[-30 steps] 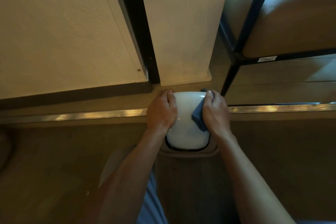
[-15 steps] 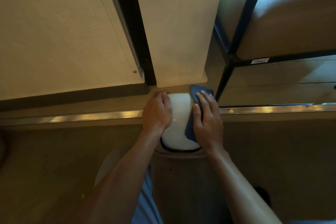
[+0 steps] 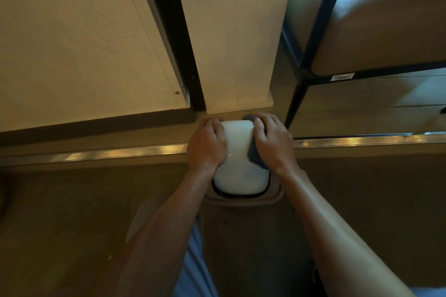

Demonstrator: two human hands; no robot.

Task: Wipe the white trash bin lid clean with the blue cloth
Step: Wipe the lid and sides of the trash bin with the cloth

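The white trash bin lid (image 3: pixel 239 161) is a rounded, glossy dome on a brownish bin body (image 3: pixel 243 224) right below me. My left hand (image 3: pixel 207 146) grips the lid's left side, its fingers curled over the far left corner. My right hand (image 3: pixel 271 142) presses the blue cloth (image 3: pixel 253 155) against the lid's right side, fingers bent over the far right corner. Most of the cloth is hidden under that hand; a bit shows at the fingertips and along the palm's inner edge.
The bin stands against a cream wall panel (image 3: pixel 236 31) and a black door frame (image 3: pixel 178 43). A metal threshold strip (image 3: pixel 108 153) runs across the floor. A black-framed shelf unit (image 3: pixel 313 60) stands to the right. My knee in blue fabric (image 3: pixel 190 260) is beside the bin.
My right hand slid with the cloth toward the lid's right edge and its fingers curled over the far corner, so more white lid shows. The left hand kept its hold.
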